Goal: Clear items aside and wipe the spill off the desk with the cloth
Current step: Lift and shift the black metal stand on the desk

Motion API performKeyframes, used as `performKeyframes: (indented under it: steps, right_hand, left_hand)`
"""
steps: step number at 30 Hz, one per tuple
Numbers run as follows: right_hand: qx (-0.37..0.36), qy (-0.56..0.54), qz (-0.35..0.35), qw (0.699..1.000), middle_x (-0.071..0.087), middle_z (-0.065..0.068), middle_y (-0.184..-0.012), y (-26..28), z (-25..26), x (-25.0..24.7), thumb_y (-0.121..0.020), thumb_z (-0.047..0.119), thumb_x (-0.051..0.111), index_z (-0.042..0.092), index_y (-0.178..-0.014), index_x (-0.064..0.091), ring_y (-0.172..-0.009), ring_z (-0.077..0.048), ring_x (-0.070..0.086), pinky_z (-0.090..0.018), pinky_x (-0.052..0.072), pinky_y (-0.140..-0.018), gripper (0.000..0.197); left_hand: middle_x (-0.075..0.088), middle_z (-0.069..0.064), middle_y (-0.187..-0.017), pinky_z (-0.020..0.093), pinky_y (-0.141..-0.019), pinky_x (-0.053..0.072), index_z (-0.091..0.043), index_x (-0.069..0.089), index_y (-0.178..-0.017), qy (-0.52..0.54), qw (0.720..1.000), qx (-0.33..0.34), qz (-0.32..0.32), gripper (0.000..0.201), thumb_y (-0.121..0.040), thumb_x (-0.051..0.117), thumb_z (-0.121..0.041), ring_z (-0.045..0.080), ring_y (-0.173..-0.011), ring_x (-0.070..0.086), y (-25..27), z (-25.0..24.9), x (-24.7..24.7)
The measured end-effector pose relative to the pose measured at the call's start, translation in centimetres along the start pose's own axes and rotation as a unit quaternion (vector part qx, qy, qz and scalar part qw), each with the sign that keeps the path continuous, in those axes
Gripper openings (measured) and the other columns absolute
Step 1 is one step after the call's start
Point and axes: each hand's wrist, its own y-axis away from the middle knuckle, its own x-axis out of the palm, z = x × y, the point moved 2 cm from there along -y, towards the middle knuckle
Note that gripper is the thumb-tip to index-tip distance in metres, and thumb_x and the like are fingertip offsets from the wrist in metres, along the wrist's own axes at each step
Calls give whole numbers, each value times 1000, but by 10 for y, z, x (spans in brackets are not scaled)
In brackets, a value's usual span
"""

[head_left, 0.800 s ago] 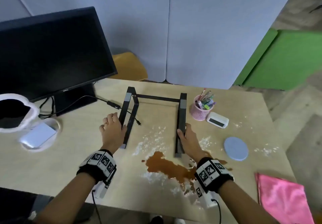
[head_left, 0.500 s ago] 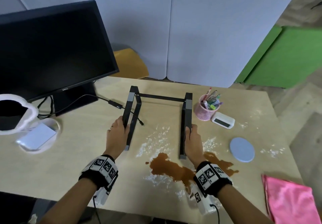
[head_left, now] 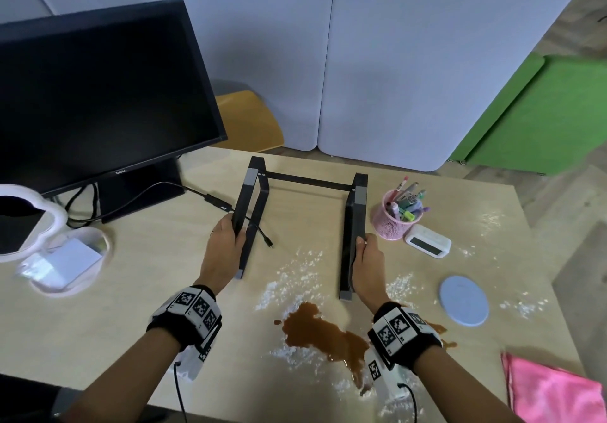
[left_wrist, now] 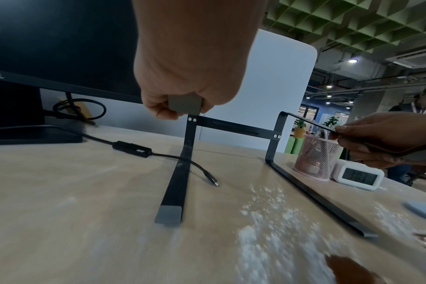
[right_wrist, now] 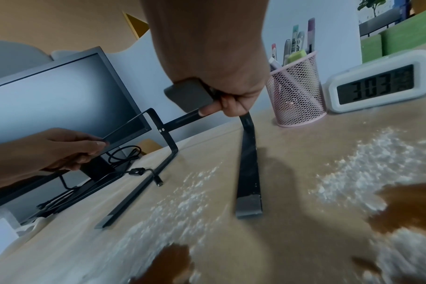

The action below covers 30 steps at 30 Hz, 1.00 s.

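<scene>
A black metal laptop stand [head_left: 307,178] stands in the middle of the desk. My left hand [head_left: 226,240] grips its left upper arm [left_wrist: 184,104], and my right hand [head_left: 366,258] grips its right upper arm [right_wrist: 191,96]. A brown spill [head_left: 320,332] lies on the desk just in front of the stand, between my wrists, with white powder [head_left: 295,278] scattered around it. A pink cloth [head_left: 551,389] lies at the desk's front right corner.
A black monitor [head_left: 98,100] with cables [head_left: 216,204] stands at the back left. A pink mesh pen cup [head_left: 392,220], a white digital clock [head_left: 427,241] and a blue round coaster [head_left: 463,300] sit on the right. A white mirror and tray [head_left: 65,261] sit far left.
Both hands moved from the stand's base rails up onto its upper arms and closed round them. The head view shifted slightly.
</scene>
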Motion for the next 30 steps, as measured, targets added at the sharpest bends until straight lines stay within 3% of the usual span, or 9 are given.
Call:
performKeyframes:
  steps: [5,9,15,19,22,27,30]
  right_hand:
    - [-16,-12,-4,1000,39,0,-59,-31,8,3,-101,15,31,5,-90,41,-52,-18,40,-34,31,-51,18]
    - [-26,1,-12,1000,42,-10,-69,-58,13,7,-101,15,31,5,-88,39,-63,-24,41,-39,35,-57,18]
    - [-36,44,-32,998,37,-1,-63,-90,16,9,-100,14,34,-4,-95,48,-54,-16,35,-30,28,-50,23]
    - [-25,73,-18,997,40,-1,-64,-100,13,14,-101,19,33,2,-92,46,-55,-17,37,-31,29,-50,22]
    - [-18,61,-5,998,35,5,-63,-101,15,13,-101,19,33,11,-89,39,-56,-15,35,-26,27,-49,15]
    - [-19,81,5,997,35,1,-63,-100,16,15,-101,17,32,9,-89,38,-57,-17,36,-33,31,-52,15]
    - [-2,69,11,998,44,-6,-75,-96,19,9,-100,18,34,1,-102,46,-68,-19,44,-33,36,-60,21]
  left_hand:
    - [58,20,-103,42,-78,50,4,48,-120,-13,1000,16,2,30,-98,45,-15,34,-94,56,-33,-7,1]
    - [57,17,-108,41,-82,50,2,47,-122,-18,1000,18,4,30,-98,44,-17,32,-100,54,-61,-14,3]
    - [58,17,-108,45,-85,52,1,47,-121,-7,1000,8,3,30,-98,44,-19,32,-100,57,-87,-18,10]
    - [58,18,-108,47,-85,51,2,46,-121,-15,1000,-3,6,32,-99,43,-20,34,-100,57,-91,-17,16]
    - [57,18,-110,49,-84,51,1,44,-125,-17,1000,-10,8,34,-99,43,-21,34,-100,57,-90,-16,20]
    - [56,17,-108,49,-80,53,0,43,-124,-23,1000,-10,9,34,-99,42,-22,34,-97,57,-90,-15,22]
    - [56,18,-109,47,-78,54,2,42,-126,-73,997,5,16,37,-99,40,-24,34,-96,58,-89,-17,21]
